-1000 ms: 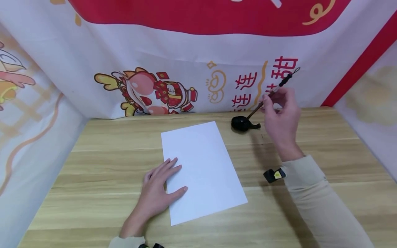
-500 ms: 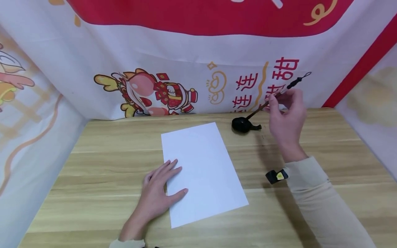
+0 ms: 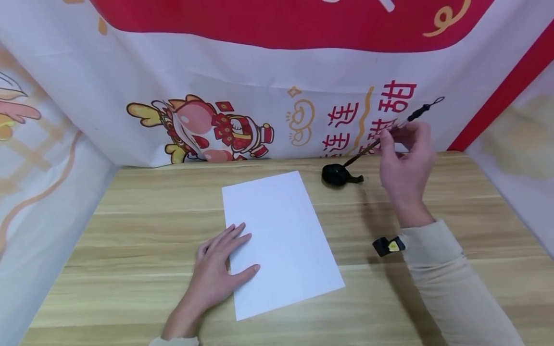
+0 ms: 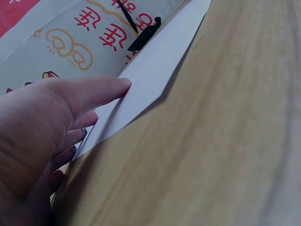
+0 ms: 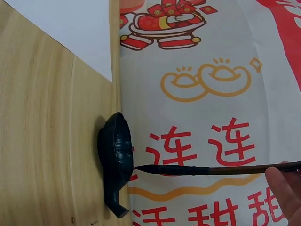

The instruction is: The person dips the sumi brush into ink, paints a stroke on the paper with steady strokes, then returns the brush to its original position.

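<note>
One brush [image 5: 230, 170], pinched in the right hand [image 3: 408, 166], leans further right than a moment ago, tip still at the black dish [image 3: 333, 175] by the bench's [image 3: 143, 230] back edge; the left hand [image 3: 213, 276], fingers spread, rests on still-blank paper [image 3: 285, 245].

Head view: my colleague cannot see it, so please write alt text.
A person's right hand holds a brush with its tip near a black dish, while the left hand rests partly on blank paper on a wooden table. Printed cloth hangs behind.
</note>
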`<state>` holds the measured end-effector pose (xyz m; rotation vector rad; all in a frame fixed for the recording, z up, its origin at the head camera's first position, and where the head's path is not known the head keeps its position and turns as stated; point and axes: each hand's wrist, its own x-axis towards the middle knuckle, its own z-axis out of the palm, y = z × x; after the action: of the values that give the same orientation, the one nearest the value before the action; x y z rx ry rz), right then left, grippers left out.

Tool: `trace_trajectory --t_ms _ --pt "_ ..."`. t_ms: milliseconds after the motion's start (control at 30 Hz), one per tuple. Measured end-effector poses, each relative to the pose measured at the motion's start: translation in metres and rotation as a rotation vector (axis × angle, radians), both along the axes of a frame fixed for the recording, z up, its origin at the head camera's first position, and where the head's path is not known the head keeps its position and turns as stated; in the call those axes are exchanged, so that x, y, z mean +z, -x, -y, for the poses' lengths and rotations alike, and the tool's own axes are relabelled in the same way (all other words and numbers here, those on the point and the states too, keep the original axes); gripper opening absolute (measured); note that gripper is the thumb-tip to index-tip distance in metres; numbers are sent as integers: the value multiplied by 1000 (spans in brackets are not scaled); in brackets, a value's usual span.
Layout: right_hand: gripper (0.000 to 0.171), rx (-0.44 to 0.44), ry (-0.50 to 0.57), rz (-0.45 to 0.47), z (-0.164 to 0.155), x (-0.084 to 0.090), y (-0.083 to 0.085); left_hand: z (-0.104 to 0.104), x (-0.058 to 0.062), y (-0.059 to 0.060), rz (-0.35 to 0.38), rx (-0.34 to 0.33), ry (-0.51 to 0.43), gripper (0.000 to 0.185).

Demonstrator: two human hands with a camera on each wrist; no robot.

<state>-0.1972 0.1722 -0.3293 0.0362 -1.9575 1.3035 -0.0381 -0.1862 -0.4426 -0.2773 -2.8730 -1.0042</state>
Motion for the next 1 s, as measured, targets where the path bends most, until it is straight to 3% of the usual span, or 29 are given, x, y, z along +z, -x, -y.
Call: trace_trajectory --t_ms 233,367,500,667,867,1000 --pt "31 93 -22 12 6 -7 0 0 -2 -1 2 2 2 68" --pt "27 65 -11 42 2 -4 -2 0 -2 -1 -3 0 -2 69" --pt "26 37 11 0 -1 3 -2 1 -1 0 -7 -2 -5 68" --pt "28 68 -28 -25 1 -1 0 2 -2 1 0 1 -3 67" --pt "30 74 -73 36 1 -8 0 2 -4 2 -1 0 -5 68" --pt "26 41 -27 46 -3 -5 -2 2 -4 3 0 -1 -9 68"
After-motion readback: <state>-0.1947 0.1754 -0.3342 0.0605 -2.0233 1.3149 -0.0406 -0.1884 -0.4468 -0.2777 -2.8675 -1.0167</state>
